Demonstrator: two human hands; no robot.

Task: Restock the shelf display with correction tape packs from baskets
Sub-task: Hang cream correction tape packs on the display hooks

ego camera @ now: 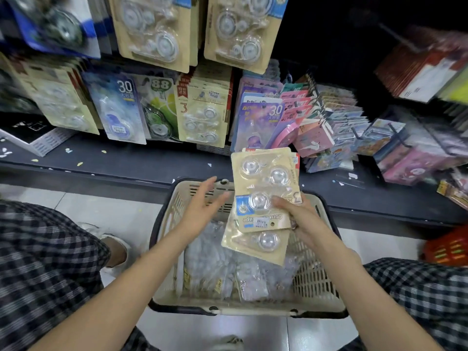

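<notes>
A: Where are we?
B: Shelf display (202, 115) ahead, basket (316, 297) below, more stock inside. The right hand (301, 219) grips several correction tape packs (266, 191) above it, probably three; they overlap.
A: The left hand (202, 203)?
B: Spread wide, holding nothing, beside the packs. Next: square them up, then hang them on a matching hook.

2 hands show: the left hand (202, 206) with nothing in it, and the right hand (301, 219) with a stack of cream correction tape packs (266, 196). The stack holds at least 2 packs; the exact number cannot be told. 2 baskets appear: 1 cream basket (167, 224) near the middle and 1 orange basket (448, 247) at the right edge. 2 large cream packs (152, 29) hang on the top row.
</notes>
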